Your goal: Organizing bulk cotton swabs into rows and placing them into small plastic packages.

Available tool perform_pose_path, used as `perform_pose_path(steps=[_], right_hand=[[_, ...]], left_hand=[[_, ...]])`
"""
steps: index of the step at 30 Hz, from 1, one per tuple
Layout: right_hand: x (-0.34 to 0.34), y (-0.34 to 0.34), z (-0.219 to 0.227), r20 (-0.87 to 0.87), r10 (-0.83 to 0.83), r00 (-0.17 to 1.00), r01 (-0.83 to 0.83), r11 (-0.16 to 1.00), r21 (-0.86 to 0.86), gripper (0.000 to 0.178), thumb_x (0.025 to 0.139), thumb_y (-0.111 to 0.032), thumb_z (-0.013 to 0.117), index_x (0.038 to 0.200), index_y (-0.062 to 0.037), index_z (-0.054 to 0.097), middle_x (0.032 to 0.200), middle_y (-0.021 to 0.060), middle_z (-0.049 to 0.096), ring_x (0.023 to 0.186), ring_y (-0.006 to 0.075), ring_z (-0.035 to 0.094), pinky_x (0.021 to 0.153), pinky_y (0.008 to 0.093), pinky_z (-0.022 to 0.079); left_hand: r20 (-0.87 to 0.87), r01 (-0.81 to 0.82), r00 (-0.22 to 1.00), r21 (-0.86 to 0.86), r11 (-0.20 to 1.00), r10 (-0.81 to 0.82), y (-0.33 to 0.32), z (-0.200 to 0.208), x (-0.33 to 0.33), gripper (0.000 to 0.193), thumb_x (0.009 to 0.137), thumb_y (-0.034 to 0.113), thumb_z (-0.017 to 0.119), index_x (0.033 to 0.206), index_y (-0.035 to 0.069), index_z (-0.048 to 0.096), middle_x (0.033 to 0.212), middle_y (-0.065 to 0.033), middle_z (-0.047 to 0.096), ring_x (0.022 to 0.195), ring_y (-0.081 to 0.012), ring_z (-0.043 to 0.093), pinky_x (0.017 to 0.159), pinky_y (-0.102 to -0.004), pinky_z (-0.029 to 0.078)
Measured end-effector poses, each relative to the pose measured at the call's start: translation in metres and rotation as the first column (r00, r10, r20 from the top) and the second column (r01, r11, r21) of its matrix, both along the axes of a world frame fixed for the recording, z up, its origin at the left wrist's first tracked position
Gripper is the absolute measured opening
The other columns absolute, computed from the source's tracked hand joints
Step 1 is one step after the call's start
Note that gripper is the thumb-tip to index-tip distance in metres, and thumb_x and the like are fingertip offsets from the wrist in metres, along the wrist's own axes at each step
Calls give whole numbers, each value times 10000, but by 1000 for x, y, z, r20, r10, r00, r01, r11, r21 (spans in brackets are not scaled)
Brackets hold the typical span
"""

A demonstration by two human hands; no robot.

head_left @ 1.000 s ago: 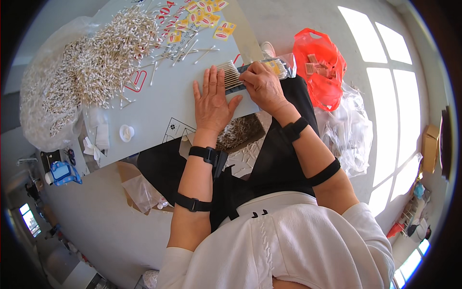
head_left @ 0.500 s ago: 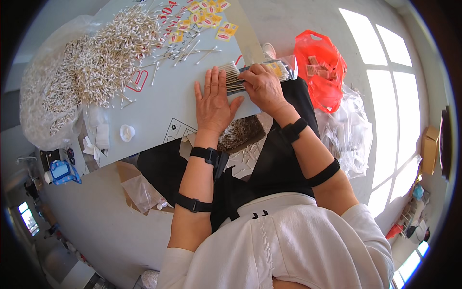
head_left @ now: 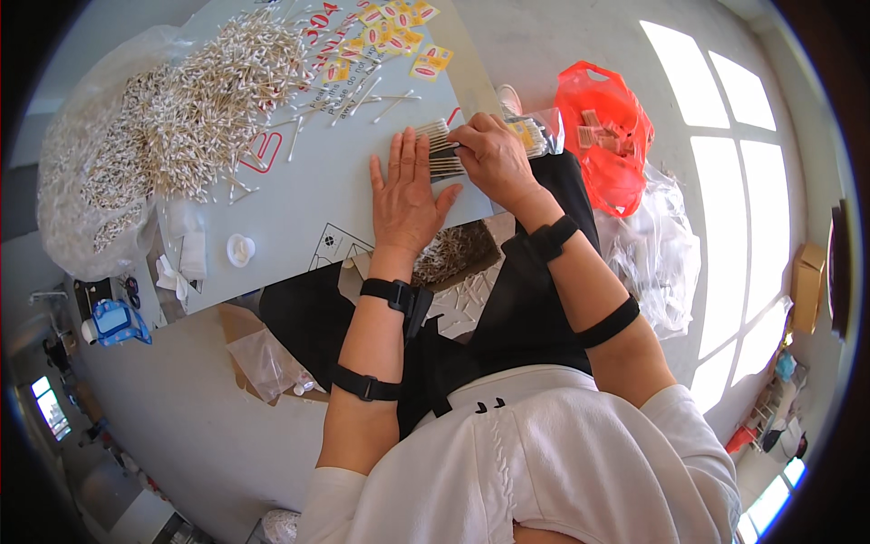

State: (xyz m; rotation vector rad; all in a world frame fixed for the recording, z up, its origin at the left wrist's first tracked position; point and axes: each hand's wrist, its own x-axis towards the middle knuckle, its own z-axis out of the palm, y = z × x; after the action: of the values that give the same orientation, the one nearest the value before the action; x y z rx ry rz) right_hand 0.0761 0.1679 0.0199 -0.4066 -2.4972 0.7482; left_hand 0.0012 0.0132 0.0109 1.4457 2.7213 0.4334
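Note:
My left hand (head_left: 405, 201) lies palm down on the pale table, fingers stretched out, its fingertips against the left end of a row of cotton swabs (head_left: 439, 166). Over the right part of that row is my right hand (head_left: 494, 156), its thumb and fingers pinched together. What the pinch holds, if anything, is hidden, though a small dark edge shows by the fingertips. Just right of it, at the table edge, sits a clear packet of cotton swabs (head_left: 535, 138) with a yellow label.
A large heap of loose cotton swabs (head_left: 217, 100) spills from a clear bag at the left. Yellow labels (head_left: 430, 62) lie at the far side. A small white cup (head_left: 240, 250) stands near the front edge. Below is a box of swabs (head_left: 458, 252); a red bag (head_left: 603, 136) is at right.
My right hand has shifted slightly farther away over the row, showing a bit more of the dark area between the swabs. My left hand stays almost where it was.

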Motion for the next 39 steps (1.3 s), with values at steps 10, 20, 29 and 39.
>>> perform_pose_path(steps=[10, 20, 29, 39], right_hand=[[-3, -1, -2, 26, -24, 999, 24, 1000, 18, 142, 764, -57, 651, 874, -105, 726, 857, 85, 614, 886, 298, 613, 777, 422, 508], [-4, -1, -2, 45, -3, 999, 2, 1000, 17, 163, 767, -61, 644, 894, -113, 732, 859, 88, 608, 899, 302, 610, 783, 432, 503], [-10, 1, -2, 58, -32, 998, 31, 999, 28, 154, 777, -80, 641, 891, -124, 735, 859, 85, 608, 910, 299, 612, 786, 430, 506], [-20, 2, 3, 44, -39, 998, 41, 998, -47, 104, 802, -106, 650, 861, -111, 735, 886, 87, 621, 947, 293, 617, 802, 419, 513]], left_hand=[[2, 3, 1000, -1, 1000, -3, -1, -1, 0, 825, 891, 524, 600, 1505, 52, 316, 1603, -124, 249, 1499, -259, 176, 1200, -537, 100], [16, 4, 1000, 18, 1000, -5, -1, 1, 0, 811, 884, 488, 623, 1497, 44, 332, 1597, -127, 264, 1494, -265, 192, 1194, -545, 115], [25, -1, 1000, 46, 999, 0, -1, 1, 1, 797, 888, 483, 619, 1491, 38, 346, 1592, -127, 276, 1495, -259, 192, 1196, -543, 107], [20, -5, 1000, 38, 999, 5, -2, -1, 0, 801, 880, 489, 621, 1485, 34, 359, 1593, -131, 276, 1494, -260, 200, 1194, -545, 106]])
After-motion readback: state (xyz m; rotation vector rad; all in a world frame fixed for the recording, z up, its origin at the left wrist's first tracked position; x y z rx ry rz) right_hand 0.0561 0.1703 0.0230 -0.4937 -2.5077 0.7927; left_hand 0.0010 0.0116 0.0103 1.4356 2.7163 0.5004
